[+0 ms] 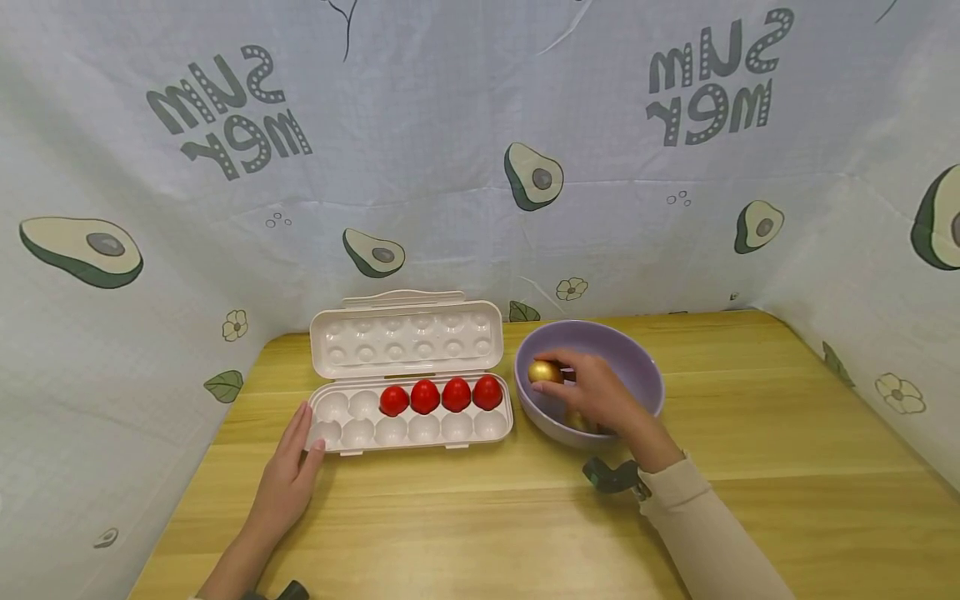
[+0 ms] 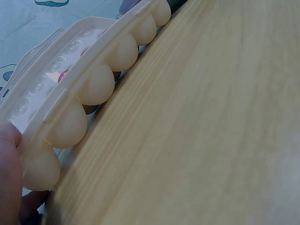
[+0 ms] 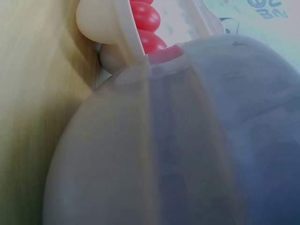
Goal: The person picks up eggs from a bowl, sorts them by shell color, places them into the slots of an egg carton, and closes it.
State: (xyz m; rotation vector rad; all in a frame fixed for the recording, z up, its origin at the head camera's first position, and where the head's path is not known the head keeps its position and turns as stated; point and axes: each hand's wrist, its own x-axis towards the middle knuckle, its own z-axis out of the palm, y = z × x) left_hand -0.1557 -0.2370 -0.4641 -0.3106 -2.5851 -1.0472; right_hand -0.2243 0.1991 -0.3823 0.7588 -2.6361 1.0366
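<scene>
My right hand (image 1: 596,392) pinches a golden egg (image 1: 545,372) between thumb and fingers, over the left part of a purple bowl (image 1: 641,367). More gold shows lower in the bowl, partly hidden by that hand. To the left lies an open white egg carton (image 1: 423,429). Four red eggs (image 1: 425,397) fill the right part of its back row; the front row holds none. At the carton's left end my left hand (image 1: 288,479) grips the corner, thumb at the front rim and fingers along the side. The left wrist view shows its thumb (image 2: 9,136) on the rim.
The carton's lid (image 1: 405,337) leans back, raised behind the tray. A wooden table (image 1: 465,533) carries everything, with bare wood in front and at the right. A white cloth (image 1: 450,167) printed with avocados hangs behind and at both sides.
</scene>
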